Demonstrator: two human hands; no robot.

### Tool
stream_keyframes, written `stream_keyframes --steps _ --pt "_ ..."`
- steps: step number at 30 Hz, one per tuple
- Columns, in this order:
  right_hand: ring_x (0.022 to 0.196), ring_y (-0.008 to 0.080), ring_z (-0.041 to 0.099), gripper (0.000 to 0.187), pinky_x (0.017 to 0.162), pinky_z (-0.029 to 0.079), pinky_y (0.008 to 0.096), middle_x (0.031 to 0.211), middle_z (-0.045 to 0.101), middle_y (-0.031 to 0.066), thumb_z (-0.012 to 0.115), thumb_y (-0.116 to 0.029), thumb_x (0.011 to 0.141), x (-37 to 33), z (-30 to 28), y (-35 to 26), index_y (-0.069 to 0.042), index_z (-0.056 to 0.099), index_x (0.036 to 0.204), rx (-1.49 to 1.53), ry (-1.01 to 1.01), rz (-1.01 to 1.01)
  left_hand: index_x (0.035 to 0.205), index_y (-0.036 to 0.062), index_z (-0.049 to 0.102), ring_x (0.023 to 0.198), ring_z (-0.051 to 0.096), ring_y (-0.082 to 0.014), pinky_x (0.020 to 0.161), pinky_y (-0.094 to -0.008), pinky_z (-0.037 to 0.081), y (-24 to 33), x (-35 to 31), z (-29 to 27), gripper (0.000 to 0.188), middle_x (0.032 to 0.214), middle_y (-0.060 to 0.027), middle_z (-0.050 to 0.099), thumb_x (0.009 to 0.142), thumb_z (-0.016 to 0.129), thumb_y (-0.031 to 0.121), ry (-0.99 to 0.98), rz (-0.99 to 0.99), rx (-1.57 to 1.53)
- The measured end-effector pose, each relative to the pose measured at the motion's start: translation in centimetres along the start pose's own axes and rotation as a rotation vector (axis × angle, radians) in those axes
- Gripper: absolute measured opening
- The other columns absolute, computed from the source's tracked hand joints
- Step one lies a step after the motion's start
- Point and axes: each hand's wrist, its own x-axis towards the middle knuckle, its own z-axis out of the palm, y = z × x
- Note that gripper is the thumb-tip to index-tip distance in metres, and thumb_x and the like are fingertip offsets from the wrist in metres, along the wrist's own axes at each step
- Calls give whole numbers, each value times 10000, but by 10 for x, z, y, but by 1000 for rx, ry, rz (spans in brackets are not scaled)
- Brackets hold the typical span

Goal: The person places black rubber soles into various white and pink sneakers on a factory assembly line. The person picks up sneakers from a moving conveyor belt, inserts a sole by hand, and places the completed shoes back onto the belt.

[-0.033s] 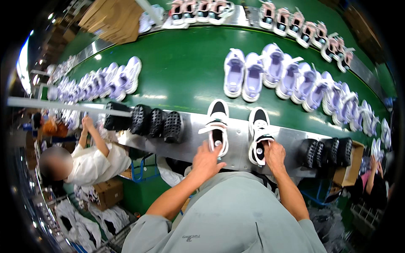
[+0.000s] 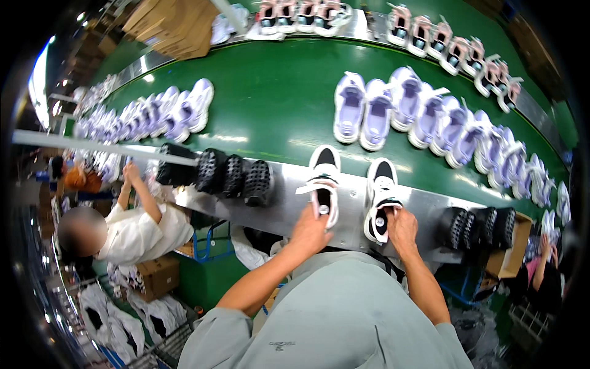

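Observation:
Two black-and-white sneakers stand side by side, toes pointing away, on a grey metal ledge [image 2: 350, 230] in front of me. My left hand [image 2: 310, 232] grips the heel of the left sneaker [image 2: 324, 178]. My right hand [image 2: 402, 229] holds the heel of the right sneaker [image 2: 382, 187], thumb against its back. Both forearms come up from my grey shirt at the lower edge.
Behind the ledge runs a green conveyor belt [image 2: 276, 104] carrying rows of lilac sneakers [image 2: 393, 107], with pink ones [image 2: 455, 49] further back. Black soles [image 2: 236, 175] and more black soles [image 2: 479, 226] stand on the ledge. A co-worker in white [image 2: 138, 230] works at left; cardboard boxes [image 2: 175, 24] lie beyond.

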Motion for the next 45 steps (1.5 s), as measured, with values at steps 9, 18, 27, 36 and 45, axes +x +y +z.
stream_keyframes --steps 9,18,27,36,45 --pt "759 457 673 471 707 526 507 803 691 261 694 -434 875 -25 -47 -33 34 658 911 -158 -134 60 1017 9 669 983 602 -344 855 -445 528 -1 -11 -46 307 1049 -164 609 835 770 235 244 -9 -182" --pt "592 233 635 295 595 500 369 665 663 154 730 -238 900 -51 -17 -128 47 658 871 229 -216 -15 1112 -11 627 905 599 -376 769 -452 505 -153 -49 -94 422 982 -167 581 823 795 247 685 -480 252" --pt "1014 159 614 557 826 524 322 1167 647 117 722 -280 946 -56 10 -202 8 468 1349 1232 -440 145 1063 -2 665 876 625 -335 711 -404 535 -21 -38 -123 421 986 -152 641 722 846 166 563 137 -56" --pt "1010 282 649 645 882 498 392 1099 662 206 700 -346 886 -75 -51 -144 73 496 1332 482 -351 -47 993 18 688 843 632 -132 784 -313 519 13 56 -68 249 914 -73 712 865 775 213 82 -182 -1000" --pt "671 465 638 391 599 488 529 700 641 253 743 -326 877 -87 -80 -99 28 583 922 -31 -102 -269 1216 -10 590 1123 542 -410 978 -459 450 46 78 -43 532 1188 -213 578 822 775 297 346 -125 -394"
